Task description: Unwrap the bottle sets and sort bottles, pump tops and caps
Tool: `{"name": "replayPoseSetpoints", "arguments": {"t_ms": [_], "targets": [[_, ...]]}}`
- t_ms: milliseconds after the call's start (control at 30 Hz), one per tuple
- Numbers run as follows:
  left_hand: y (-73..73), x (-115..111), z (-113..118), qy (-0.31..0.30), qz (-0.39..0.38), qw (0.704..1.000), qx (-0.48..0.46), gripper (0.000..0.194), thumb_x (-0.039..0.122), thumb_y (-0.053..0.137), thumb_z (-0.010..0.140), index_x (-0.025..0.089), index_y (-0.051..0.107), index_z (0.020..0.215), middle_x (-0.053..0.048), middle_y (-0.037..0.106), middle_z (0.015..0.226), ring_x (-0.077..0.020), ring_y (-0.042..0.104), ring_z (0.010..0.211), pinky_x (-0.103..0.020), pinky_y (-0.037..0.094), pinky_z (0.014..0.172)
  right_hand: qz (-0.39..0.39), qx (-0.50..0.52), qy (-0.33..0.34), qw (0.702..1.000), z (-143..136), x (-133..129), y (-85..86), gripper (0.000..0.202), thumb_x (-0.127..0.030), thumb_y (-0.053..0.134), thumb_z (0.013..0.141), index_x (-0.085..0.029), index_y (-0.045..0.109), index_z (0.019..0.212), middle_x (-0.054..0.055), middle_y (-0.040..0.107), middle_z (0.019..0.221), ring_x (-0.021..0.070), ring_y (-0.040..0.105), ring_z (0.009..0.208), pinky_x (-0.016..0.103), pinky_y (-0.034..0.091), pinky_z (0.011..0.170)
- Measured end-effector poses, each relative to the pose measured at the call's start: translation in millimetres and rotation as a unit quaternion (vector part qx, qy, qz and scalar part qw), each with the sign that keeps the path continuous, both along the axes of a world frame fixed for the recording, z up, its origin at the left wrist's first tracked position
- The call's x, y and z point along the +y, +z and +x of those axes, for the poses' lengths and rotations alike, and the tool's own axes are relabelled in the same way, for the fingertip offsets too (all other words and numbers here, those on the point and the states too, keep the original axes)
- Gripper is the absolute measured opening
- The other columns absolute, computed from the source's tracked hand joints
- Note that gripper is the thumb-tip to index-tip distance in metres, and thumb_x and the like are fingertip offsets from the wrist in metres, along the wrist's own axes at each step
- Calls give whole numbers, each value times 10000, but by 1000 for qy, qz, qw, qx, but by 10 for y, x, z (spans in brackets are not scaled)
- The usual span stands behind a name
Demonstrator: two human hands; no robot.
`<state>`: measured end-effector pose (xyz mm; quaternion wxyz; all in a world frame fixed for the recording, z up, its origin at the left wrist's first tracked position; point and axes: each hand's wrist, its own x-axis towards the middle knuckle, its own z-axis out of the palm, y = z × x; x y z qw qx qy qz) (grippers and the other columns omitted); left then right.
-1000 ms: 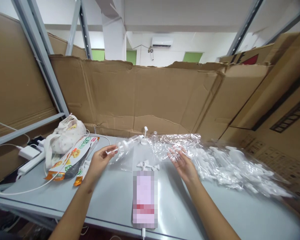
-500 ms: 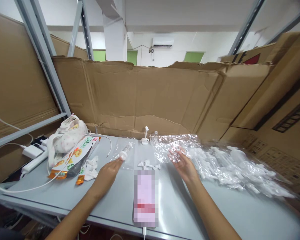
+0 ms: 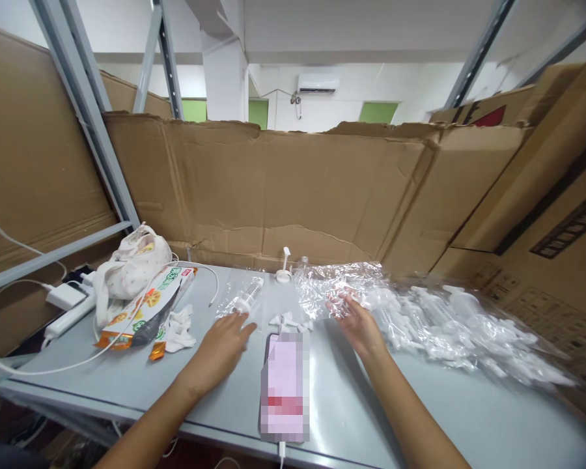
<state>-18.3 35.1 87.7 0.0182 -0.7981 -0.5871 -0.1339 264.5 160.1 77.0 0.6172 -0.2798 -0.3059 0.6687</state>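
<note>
In a clear plastic bag (image 3: 228, 301), the clear-and-white plastic tube (image 3: 250, 294) slants away rightward from the loosely open left hand (image 3: 227, 345), while the open right hand (image 3: 357, 324) meets crumpled clear film (image 3: 317, 286) beside bagged white plastic pieces (image 3: 439, 319).
</note>
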Motion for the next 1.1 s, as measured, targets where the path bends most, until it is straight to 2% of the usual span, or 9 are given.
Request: {"name": "replayPoseSetpoints", "arguments": {"t_ms": [100,167,300,433,533,667,833,967,1100], "targets": [[80,114,197,-66,-6,997,-28,416,162,518,793,262,506,1197,-71,515,1282,-259,436,1200,-441,335,988,7,-7,5,1000,-11,0,-11,284,-248,731,643,-288,622,902,-33,694,972,202,635,949,355,546,833],[95,229,330,-109,8,993,-40,367,161,511,804,248,537,1160,-81,527,1261,-264,421,1208,-444,324,989,9,-8,8,1000,-18,0,-22,305,-251,736,638,-293,618,916,-36,694,972,196,639,939,350,548,829],[38,488,548,-170,43,984,-20,337,65,467,787,214,619,1049,-93,481,1307,-276,320,1283,-451,283,1013,9,0,18,1000,-39,-12,-39,294,-236,733,647,-294,613,908,-45,695,959,192,646,916,357,550,825],[-63,637,659,-195,51,979,18,364,11,492,725,208,676,969,-97,507,1273,-288,286,1300,-452,233,1044,5,4,19,1000,-60,-30,-39,260,-219,724,657,-288,610,881,-50,696,948,190,648,904,364,547,823],[-108,629,651,-196,40,980,22,375,19,498,726,234,684,969,-81,503,1279,-294,261,1312,-471,205,1056,0,-1,19,1000,-67,-38,-33,281,-222,719,662,-289,609,913,-42,686,999,194,646,908,370,547,817],[-54,525,542,-204,14,979,-8,365,31,492,740,261,684,948,-47,496,1292,-273,247,1321,-474,203,1058,-4,-6,24,1000,-87,-58,-27,280,-220,710,672,-276,612,928,-25,679,1032,193,647,899,354,552,801],[-3,408,406,-127,30,988,-81,332,107,464,798,268,618,1044,-31,492,1294,-248,283,1297,-474,174,1072,-9,-7,32,999,-169,-142,-5,338,-226,716,667,-264,606,984,2,672,1062,196,651,897,330,552,786],[-144,377,404,-66,31,990,-124,326,214,543,773,260,565,1096,-36,463,1315,-248,290,1284,-463,151,1086,-2,-27,46,999,-241,-216,-5,376,-244,717,673,-247,601,1030,30,661,1090,195,659,863,326,553,771],[-279,391,468,-60,1,990,-131,430,267,601,720,210,533,1140,-92,436,1330,-276,253,1300,-468,128,1092,-6,-33,57,998,-281,-253,-23,395,-249,720,674,-256,600,1050,27,660,1093,190,655,880,319,547,787]]}}
